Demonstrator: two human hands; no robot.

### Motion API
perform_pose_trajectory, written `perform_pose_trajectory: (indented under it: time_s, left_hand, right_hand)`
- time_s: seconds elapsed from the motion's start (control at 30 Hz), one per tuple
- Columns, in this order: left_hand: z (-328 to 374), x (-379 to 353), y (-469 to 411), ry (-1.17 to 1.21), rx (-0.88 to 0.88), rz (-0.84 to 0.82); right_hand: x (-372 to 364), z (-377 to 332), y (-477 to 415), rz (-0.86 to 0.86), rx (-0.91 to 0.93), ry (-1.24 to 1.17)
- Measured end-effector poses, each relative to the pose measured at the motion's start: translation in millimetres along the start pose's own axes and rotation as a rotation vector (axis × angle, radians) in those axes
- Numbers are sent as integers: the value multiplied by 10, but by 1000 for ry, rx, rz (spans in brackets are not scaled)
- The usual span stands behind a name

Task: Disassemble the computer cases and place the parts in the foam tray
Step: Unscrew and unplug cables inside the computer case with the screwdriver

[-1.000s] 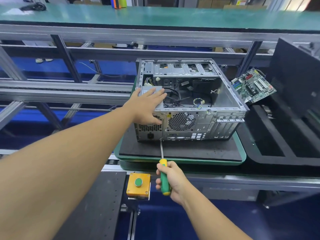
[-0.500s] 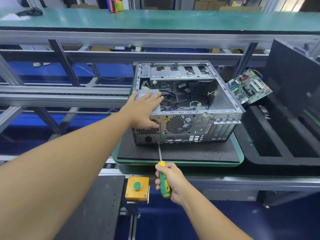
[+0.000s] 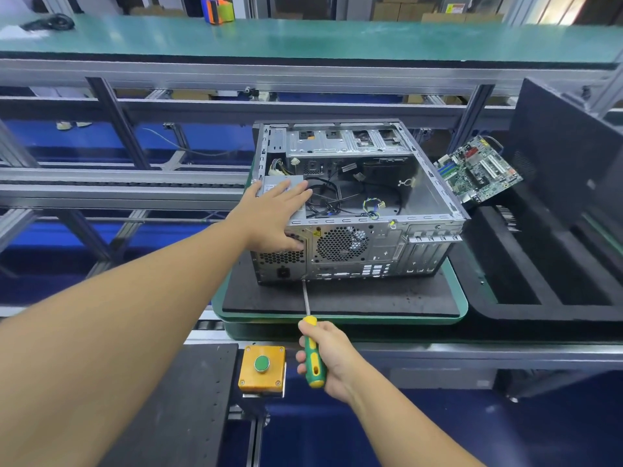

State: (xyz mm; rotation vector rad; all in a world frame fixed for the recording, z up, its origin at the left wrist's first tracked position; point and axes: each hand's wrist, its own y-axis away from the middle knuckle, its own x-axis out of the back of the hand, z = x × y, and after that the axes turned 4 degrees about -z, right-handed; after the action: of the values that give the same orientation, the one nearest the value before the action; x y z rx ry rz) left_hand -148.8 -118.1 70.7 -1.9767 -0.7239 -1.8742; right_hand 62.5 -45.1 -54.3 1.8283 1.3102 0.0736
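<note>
An open metal computer case (image 3: pixel 418 200) lies on its side on a black foam pad in a green tray (image 3: pixel 455 308). Loose cables lie inside it. My left hand (image 3: pixel 273 217) rests flat with straight fingers on the grey power supply (image 3: pixel 274 184) at the case's near left corner, thumb against the rear panel. My right hand (image 3: pixel 328 358) grips a green and yellow screwdriver (image 3: pixel 313 358). Its tip touches the lower rear panel beside the power socket. A removed motherboard (image 3: pixel 477 170) lies at an angle at the far edge of the black foam tray (image 3: pixel 526 264) on the right.
A yellow box with a green push button (image 3: pixel 262 367) sits at the near bench edge, left of my right hand. A black mat (image 3: pixel 188 402) lies beside it. A dark panel (image 3: pixel 566 143) leans at the far right. Aluminium conveyor rails (image 3: pixel 118 187) run to the left.
The view has shifted slightly. My left hand stays on the power supply and the screwdriver stays at the rear panel; no clear movement of either hand.
</note>
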Motion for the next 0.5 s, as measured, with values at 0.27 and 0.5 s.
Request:
perform_pose_trajectory:
  time_s: [0.27, 0.5]
  left_hand:
    - [-9, -8, -10, -5, 8, 0]
    - [-2, 14, 37, 19, -18, 32]
  right_hand:
    - [36, -18, -11, -83, -45, -48]
    - [15, -12, 6, -40, -2, -8]
